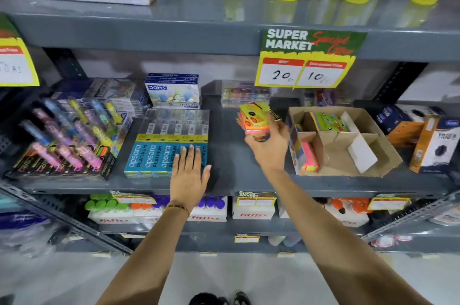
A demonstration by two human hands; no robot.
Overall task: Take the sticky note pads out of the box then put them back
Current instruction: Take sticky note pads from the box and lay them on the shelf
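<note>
A brown cardboard box (380,145) with dividers lies on the middle shelf at the right. One neon pad (310,157) stands in its front left compartment, and more pads (329,121) sit at its back. My right hand (270,145) holds a stack of yellow, orange and pink sticky note pads (255,117) just left of the box, above the bare shelf. My left hand (189,172) rests flat, fingers spread, on the blue pencil packs (159,157).
The grey shelf (229,155) has bare room between the pencil packs and the box. Highlighter packs (67,137) lie at the left, boxed goods (433,145) at the right. A price sign (308,60) hangs from the shelf above, near the box.
</note>
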